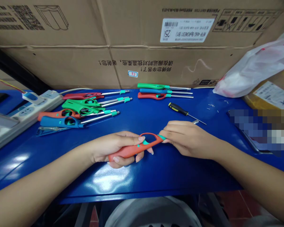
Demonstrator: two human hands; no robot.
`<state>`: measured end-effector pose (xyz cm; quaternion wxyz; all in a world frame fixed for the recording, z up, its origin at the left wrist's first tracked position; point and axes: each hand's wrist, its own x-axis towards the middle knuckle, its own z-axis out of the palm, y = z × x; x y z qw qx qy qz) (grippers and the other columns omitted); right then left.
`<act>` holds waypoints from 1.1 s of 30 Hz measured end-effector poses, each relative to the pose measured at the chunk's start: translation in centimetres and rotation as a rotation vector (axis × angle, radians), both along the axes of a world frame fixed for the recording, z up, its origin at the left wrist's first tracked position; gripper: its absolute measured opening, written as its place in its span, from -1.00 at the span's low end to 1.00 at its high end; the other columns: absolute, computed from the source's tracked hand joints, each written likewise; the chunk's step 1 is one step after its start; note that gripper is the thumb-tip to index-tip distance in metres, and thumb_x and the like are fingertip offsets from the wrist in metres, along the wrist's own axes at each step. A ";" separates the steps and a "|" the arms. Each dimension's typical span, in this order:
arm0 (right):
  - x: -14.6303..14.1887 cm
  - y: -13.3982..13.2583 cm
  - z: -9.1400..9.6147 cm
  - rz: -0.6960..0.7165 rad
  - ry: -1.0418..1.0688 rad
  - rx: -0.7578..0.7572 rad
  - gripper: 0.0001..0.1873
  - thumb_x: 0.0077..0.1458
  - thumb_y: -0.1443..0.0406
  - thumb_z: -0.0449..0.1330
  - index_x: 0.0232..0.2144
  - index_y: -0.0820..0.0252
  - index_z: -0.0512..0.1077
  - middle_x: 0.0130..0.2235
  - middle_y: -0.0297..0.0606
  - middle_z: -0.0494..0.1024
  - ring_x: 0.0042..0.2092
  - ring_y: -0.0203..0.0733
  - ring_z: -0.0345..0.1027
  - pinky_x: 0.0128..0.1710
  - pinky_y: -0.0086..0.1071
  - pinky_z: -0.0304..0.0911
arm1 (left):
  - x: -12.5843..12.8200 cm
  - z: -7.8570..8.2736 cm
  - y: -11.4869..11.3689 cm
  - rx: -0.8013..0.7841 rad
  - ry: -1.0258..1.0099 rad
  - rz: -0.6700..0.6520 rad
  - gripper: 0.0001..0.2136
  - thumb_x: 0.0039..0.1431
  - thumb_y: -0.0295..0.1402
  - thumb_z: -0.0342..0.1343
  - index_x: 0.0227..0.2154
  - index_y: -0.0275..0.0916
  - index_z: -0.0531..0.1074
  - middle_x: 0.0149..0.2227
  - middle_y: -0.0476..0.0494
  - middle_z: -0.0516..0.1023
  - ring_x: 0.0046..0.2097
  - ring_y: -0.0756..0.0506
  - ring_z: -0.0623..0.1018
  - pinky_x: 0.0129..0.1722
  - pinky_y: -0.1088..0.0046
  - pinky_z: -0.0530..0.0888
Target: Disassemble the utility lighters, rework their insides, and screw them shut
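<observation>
An orange long-neck lighter [126, 152] with a teal trigger is held between my two hands above the blue table. My left hand [119, 146] is closed around its handle, thumb by the trigger. Around the metal neck my right hand [186, 138] is wrapped, so most of the neck is hidden; its slotted tip shows past the knuckles. Just beyond the right hand lies a black and yellow screwdriver [178, 108]. Farther back, green, blue and red lighters [153, 90] lie side by side.
More lighters in several colours [61, 122] lie at the left near a white power strip [26, 110]. A large cardboard box [123, 41] stands behind the table [137, 116]. At right are small metal pins [211, 105], a phone [255, 135] and a plastic bag [255, 66].
</observation>
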<state>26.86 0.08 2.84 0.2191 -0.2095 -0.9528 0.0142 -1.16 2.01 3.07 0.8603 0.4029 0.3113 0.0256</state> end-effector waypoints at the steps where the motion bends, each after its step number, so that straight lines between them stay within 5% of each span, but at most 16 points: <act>1: -0.1 0.0 0.0 0.003 -0.004 -0.004 -0.81 0.33 0.46 0.08 -0.14 0.37 0.51 -0.27 -0.09 0.61 -0.25 -0.12 0.39 -0.18 -0.25 0.37 | 0.0 0.0 -0.1 0.025 0.006 0.005 -0.64 0.32 -0.07 0.18 -0.16 -0.33 0.56 -0.43 -0.06 0.52 -0.73 0.18 0.13 -0.82 0.68 0.13; 6: -0.3 0.1 -0.3 0.007 -0.019 0.000 -0.80 0.36 0.44 0.06 -0.13 0.35 0.50 -0.26 -0.11 0.61 -0.24 -0.12 0.39 -0.19 -0.24 0.38 | 0.2 0.3 -0.3 0.189 0.079 -0.018 -0.60 0.31 0.00 0.15 -0.15 -0.31 0.52 -0.40 -0.05 0.52 -0.71 0.16 0.18 -0.76 0.61 0.09; 10: -0.2 0.4 -0.4 -0.083 -0.056 -0.059 -0.78 0.39 0.38 0.07 -0.12 0.33 0.52 -0.20 -0.07 0.60 -0.15 -0.07 0.45 -0.15 -0.23 0.41 | 0.5 0.7 -0.5 0.635 0.239 -0.079 -0.54 0.37 0.07 0.03 -0.33 -0.29 0.49 -0.58 0.08 0.30 -0.63 0.10 0.20 -0.65 0.59 0.14; 15: 0.0 0.5 -0.2 -0.259 -0.058 -0.157 -0.75 0.41 0.31 0.06 -0.14 0.29 0.53 -0.15 -0.08 0.56 -0.10 -0.06 0.48 -0.06 -0.20 0.40 | 0.7 0.7 -0.6 1.111 0.276 0.053 -0.67 0.44 -0.11 -0.02 -0.14 -0.20 0.57 -0.16 -0.10 0.59 -0.13 -0.07 0.54 -0.10 0.46 0.44; 17: 0.2 0.5 -0.2 -0.296 -0.053 -0.204 -0.74 0.41 0.27 0.07 -0.11 0.26 0.53 -0.13 -0.10 0.55 -0.09 -0.07 0.49 -0.05 -0.20 0.40 | 0.5 0.5 -0.5 1.193 0.325 0.097 -0.70 0.37 -0.11 0.10 -0.08 -0.19 0.59 -0.12 -0.12 0.59 -0.13 -0.10 0.55 -0.11 0.43 0.45; 22: 0.8 1.0 -0.4 -0.210 -0.064 -0.263 -0.69 0.45 0.20 0.02 -0.07 0.23 0.52 -0.12 -0.11 0.55 -0.11 -0.10 0.47 -0.11 -0.26 0.37 | 0.0 0.4 -0.4 1.136 0.373 0.138 -0.67 0.23 -0.05 0.24 -0.16 -0.22 0.63 -0.26 -0.09 0.60 -0.30 -0.07 0.52 -0.33 0.48 0.41; 26: 0.8 1.0 -0.4 -0.176 -0.128 -0.158 -0.65 0.46 0.22 -0.03 -0.17 0.28 0.50 -0.27 -0.15 0.49 -0.25 -0.13 0.38 -0.25 -0.29 0.30 | 0.2 0.4 -0.6 0.949 0.346 0.151 -0.62 0.20 -0.02 0.26 -0.17 -0.26 0.65 -0.33 -0.09 0.62 -0.36 -0.04 0.49 -0.39 0.51 0.37; 33: 0.3 0.6 -0.4 -0.179 -0.184 -0.015 -0.66 0.46 0.28 -0.05 -0.30 0.26 0.44 -0.37 -0.22 0.43 -0.38 -0.18 0.24 -0.37 -0.32 0.16 | 0.5 0.0 -0.7 0.854 0.271 0.198 -0.63 0.15 -0.07 0.33 -0.16 -0.28 0.68 -0.32 -0.13 0.68 -0.38 -0.03 0.51 -0.38 0.53 0.40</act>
